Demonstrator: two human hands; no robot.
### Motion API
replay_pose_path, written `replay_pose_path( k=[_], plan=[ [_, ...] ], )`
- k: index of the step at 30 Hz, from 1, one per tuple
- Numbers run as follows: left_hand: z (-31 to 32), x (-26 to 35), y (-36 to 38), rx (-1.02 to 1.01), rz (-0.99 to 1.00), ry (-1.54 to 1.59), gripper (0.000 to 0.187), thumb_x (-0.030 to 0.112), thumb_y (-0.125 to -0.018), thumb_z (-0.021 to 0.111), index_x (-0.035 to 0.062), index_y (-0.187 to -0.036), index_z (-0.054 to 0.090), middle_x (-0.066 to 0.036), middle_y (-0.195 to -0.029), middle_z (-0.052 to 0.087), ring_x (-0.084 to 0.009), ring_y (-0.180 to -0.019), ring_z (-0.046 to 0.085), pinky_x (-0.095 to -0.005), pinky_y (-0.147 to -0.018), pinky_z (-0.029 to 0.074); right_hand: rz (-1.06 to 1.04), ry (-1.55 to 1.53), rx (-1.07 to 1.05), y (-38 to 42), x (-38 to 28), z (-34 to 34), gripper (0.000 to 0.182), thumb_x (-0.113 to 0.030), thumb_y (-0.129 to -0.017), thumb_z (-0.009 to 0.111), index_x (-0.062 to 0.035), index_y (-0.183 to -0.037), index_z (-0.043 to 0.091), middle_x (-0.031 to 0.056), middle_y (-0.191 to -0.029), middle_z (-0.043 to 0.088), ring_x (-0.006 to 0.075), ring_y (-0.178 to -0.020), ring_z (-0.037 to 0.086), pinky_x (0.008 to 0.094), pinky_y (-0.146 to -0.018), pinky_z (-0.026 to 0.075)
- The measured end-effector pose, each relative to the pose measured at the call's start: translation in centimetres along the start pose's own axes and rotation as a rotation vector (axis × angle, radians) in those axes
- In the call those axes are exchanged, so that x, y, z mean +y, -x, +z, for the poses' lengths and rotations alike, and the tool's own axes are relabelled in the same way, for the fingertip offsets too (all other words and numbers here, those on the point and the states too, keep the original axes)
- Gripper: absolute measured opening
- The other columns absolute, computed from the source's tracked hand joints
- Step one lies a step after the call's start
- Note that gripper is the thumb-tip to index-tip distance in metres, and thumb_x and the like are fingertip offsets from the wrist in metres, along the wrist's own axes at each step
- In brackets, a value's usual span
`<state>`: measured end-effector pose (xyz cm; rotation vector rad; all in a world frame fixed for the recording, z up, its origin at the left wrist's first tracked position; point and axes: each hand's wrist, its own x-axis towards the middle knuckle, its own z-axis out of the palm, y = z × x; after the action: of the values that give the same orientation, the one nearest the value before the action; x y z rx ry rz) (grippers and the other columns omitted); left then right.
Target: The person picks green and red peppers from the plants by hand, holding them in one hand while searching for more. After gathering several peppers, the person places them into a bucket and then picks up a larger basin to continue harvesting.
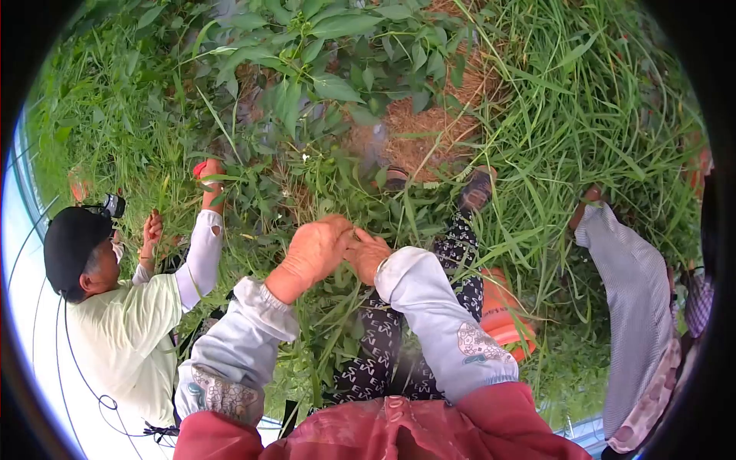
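My left hand (316,244) is closed, knuckles up, in front of my knees. Close against it, my right hand (366,256) has its fingers pinched together. The fingertips of both meet among green leaves and grass, and whatever is between them is hidden. Around them stand leafy green plants (337,178), with grass blades (318,349) hanging below the hands. Pale sleeve covers (429,295) reach to both wrists.
At left, a person in a black cap (77,245) holds something red (199,169). At right, another person's grey sleeve (632,284) reaches into tall grass (583,146). An orange container (502,310) stands beside my leg. Dry straw (422,134) and a broad-leaved plant (307,61) lie ahead.
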<state>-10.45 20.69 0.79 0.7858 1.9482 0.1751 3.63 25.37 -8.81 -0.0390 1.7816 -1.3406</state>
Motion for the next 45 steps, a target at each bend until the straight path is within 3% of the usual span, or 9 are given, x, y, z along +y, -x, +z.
replay_pose_path(
  k=[10,14,18,22,24,31,37,41,45],
  plan=[
    [-0.5,-8.3,-9.6,0.447,-0.073,-0.184,0.034,-0.005,-0.074,0.047,0.0038,-0.104,0.060,-0.018,-0.106,0.060,-0.0353,-0.096,0.058,-0.0409,-0.083,0.047,0.065,-0.022,0.232,0.6,-2.1,1.0,0.026,-0.015,-0.085,0.047,-0.0133,-0.108,0.061,0.0043,-0.141,0.036,0.0284,-0.138,0.014,0.0518,-0.107,0.018],
    [-2.0,-10.2,-9.8,0.318,-0.183,-0.087,0.039,-0.006,-0.076,0.046,0.0066,-0.110,0.059,-0.019,-0.107,0.061,-0.0357,-0.099,0.057,-0.0405,-0.087,0.046,0.064,-0.043,0.317,0.4,-2.2,1.7,0.027,-0.017,-0.086,0.045,-0.0134,-0.109,0.060,0.0036,-0.142,0.035,0.0276,-0.138,0.015,0.0507,-0.107,0.018],
    [-0.5,-9.0,-11.0,0.163,-0.227,-0.154,0.038,0.010,-0.080,0.056,0.0078,-0.118,0.054,-0.019,-0.107,0.061,-0.0360,-0.099,0.057,-0.0410,-0.084,0.047,0.080,-0.011,0.270,0.4,-2.5,1.4,0.028,-0.018,-0.087,0.044,-0.0134,-0.110,0.059,0.0040,-0.143,0.033,0.0281,-0.138,0.016,0.0508,-0.106,0.018],
    [2.4,-8.5,-12.4,0.048,-0.287,-0.544,0.036,0.018,-0.081,0.060,0.0102,-0.116,0.056,-0.012,-0.103,0.062,-0.0307,-0.092,0.061,-0.0359,-0.083,0.048,0.084,0.006,0.289,0.6,-2.2,2.0,0.028,-0.019,-0.086,0.045,-0.0143,-0.109,0.059,0.0049,-0.141,0.035,0.0290,-0.137,0.018,0.0513,-0.106,0.019],
    [2.7,-8.8,-10.8,0.036,-0.087,-0.751,0.029,0.018,-0.082,0.060,0.0120,-0.109,0.059,-0.009,-0.096,0.060,-0.0274,-0.086,0.061,-0.0321,-0.078,0.049,0.094,0.021,0.287,0.7,-2.3,2.0,0.028,-0.020,-0.086,0.045,-0.0164,-0.110,0.060,0.0051,-0.140,0.036,0.0291,-0.137,0.019,0.0517,-0.106,0.019],
    [2.3,-8.7,-9.1,0.341,0.222,-0.611,0.025,0.020,-0.079,0.062,0.0105,-0.102,0.061,-0.005,-0.103,0.060,-0.0231,-0.091,0.059,-0.0364,-0.080,0.046,0.048,-0.074,0.518,1.2,-3.1,0.7,0.032,-0.014,-0.083,0.049,-0.0171,-0.113,0.059,0.0052,-0.142,0.033,0.0311,-0.137,0.018,0.0523,-0.108,0.015],
    [2.4,-8.2,-8.5,0.295,0.340,-0.503,0.023,0.015,-0.080,0.062,0.0078,-0.102,0.060,-0.007,-0.110,0.059,-0.0256,-0.095,0.059,-0.0366,-0.079,0.048,0.015,-0.073,0.800,1.7,-4.2,-0.7,0.037,-0.009,-0.073,0.059,-0.0179,-0.108,0.062,0.0060,-0.137,0.039,0.0333,-0.133,0.025,0.0541,-0.108,0.015],
    [0.7,-7.4,-8.5,0.483,0.215,-0.248,0.021,0.005,-0.079,0.057,0.0035,-0.099,0.059,-0.011,-0.105,0.061,-0.0315,-0.088,0.060,-0.0363,-0.077,0.049,-0.161,-0.154,0.885,0.5,-4.4,-2.0,0.036,-0.007,-0.072,0.060,-0.0124,-0.107,0.061,0.0084,-0.134,0.041,0.0340,-0.130,0.030,0.0502,-0.106,0.023],
    [-1.4,-4.6,-10.7,0.370,0.160,-0.057,0.023,-0.001,-0.079,0.049,0.0045,-0.099,0.059,-0.016,-0.097,0.061,-0.0336,-0.080,0.059,-0.0345,-0.074,0.048,-0.274,-0.349,0.868,0.0,-4.6,-1.5,0.033,-0.005,-0.072,0.057,-0.0063,-0.105,0.060,0.0131,-0.131,0.043,0.0351,-0.126,0.035,0.0458,-0.104,0.030]
  ],
)
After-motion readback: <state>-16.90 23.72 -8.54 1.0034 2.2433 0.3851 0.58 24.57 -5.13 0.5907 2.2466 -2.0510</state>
